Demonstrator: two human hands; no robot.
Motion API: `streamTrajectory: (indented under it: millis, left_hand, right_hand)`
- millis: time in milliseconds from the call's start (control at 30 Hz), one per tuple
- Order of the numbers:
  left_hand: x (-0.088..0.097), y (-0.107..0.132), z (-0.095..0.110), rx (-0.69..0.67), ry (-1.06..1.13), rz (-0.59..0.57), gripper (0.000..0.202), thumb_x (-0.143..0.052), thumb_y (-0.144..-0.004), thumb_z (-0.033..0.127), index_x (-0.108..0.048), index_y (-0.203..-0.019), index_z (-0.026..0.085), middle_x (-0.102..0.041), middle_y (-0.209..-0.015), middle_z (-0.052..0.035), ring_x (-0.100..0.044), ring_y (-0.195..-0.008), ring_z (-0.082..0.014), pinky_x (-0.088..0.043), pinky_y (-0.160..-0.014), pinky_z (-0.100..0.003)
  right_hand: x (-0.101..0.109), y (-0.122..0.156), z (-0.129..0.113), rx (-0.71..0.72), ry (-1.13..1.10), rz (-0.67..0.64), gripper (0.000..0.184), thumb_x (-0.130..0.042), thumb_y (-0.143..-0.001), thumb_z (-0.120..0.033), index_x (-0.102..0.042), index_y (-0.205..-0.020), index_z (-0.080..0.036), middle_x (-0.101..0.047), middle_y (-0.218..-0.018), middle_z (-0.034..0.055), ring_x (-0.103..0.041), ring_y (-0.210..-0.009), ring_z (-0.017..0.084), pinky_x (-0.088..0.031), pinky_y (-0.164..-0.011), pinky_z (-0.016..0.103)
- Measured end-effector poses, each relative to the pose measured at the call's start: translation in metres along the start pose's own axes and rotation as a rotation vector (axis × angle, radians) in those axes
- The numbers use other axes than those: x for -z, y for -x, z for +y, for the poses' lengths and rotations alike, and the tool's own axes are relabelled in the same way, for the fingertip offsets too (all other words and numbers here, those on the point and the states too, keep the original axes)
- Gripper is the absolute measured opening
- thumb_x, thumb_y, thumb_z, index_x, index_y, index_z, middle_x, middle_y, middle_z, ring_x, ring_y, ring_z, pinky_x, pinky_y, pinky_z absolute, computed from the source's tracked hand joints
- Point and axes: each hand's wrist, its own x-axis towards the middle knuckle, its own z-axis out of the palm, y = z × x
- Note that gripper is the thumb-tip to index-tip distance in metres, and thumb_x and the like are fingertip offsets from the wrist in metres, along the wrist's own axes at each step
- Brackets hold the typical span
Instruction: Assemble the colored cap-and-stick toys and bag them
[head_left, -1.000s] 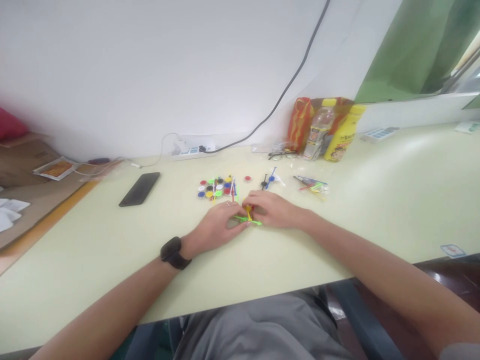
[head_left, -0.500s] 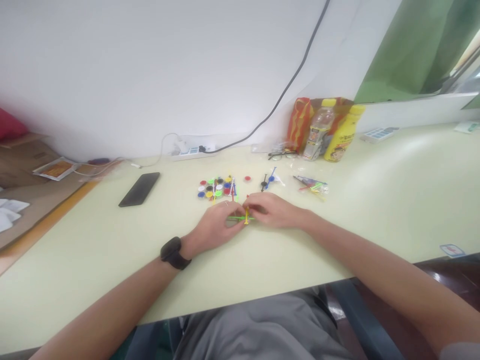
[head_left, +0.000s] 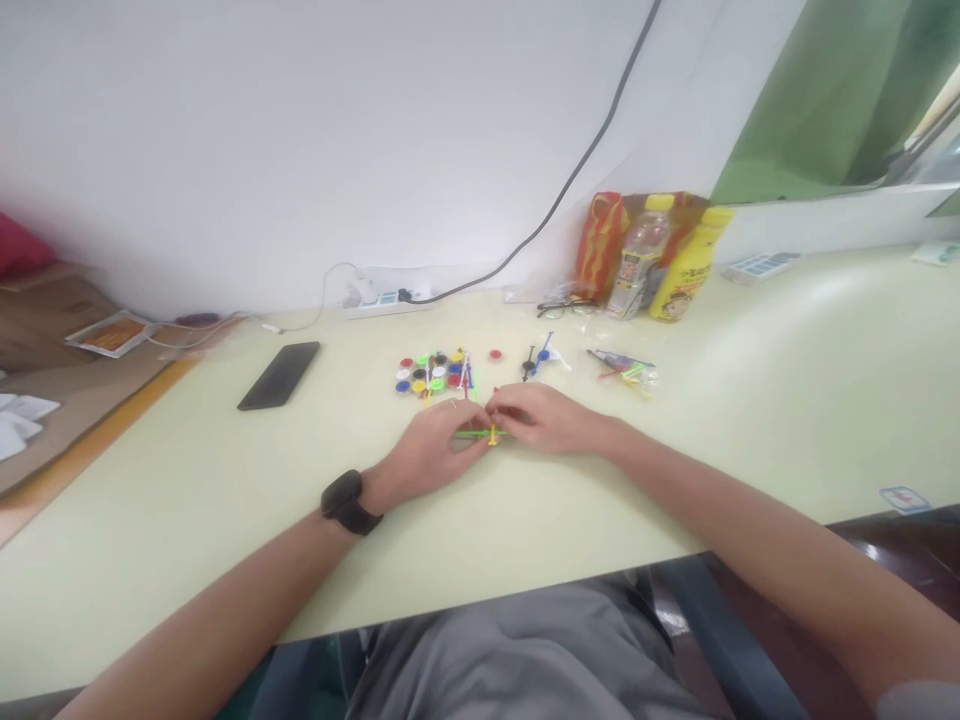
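Observation:
My left hand (head_left: 433, 450), with a black watch on the wrist, and my right hand (head_left: 544, 418) meet at the middle of the pale desk (head_left: 225, 520). Both have their fingers pinched on a small assembly of thin green and yellow plastic sticks (head_left: 484, 434) held just above the desk. Just beyond my hands lies a cluster of small coloured discs and sticks (head_left: 435, 374). A single red disc (head_left: 495, 355) and a few black and blue pieces (head_left: 537, 358) lie a little further back.
A black phone (head_left: 279, 375) lies to the left. A power strip (head_left: 386, 298) with a dark cable sits by the wall. Bottles and a snack bag (head_left: 649, 255) stand at the back right beside glasses (head_left: 562, 307). A clear packet of sticks (head_left: 626, 369) lies right.
The stick assembly has turned slightly in my fingers and sits a little higher; both hands stay together in the same place.

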Motion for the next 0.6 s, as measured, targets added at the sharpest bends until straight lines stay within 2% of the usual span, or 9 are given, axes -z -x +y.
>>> streamTrajectory:
  millis: [200,600]
  left_hand:
    - [0.0011,-0.0003,-0.0008,-0.03,0.031,-0.02,0.009,-0.064,-0.097,0.03,-0.067,-0.104,0.024,-0.073,-0.107,-0.0031,-0.068,-0.099,-0.022,-0.054,-0.088,-0.035]
    - [0.001,-0.001,-0.0005,-0.03,0.014,-0.034,0.008,-0.063,-0.097,0.028,-0.067,-0.103,0.025,-0.072,-0.104,-0.002,-0.067,-0.096,-0.0217,-0.052,-0.085,-0.035]
  right_hand:
    - [0.0007,0.0003,-0.0013,0.02,0.04,0.0,0.016,-0.052,-0.097,-0.011,-0.065,-0.093,-0.02,-0.068,-0.088,0.003,-0.059,-0.081,0.017,-0.038,-0.074,0.028]
    - [0.003,0.0023,-0.0045,0.026,0.068,-0.024,0.015,-0.05,-0.097,-0.01,-0.059,-0.091,-0.021,-0.067,-0.09,0.0029,-0.058,-0.082,0.018,-0.038,-0.075,0.029]
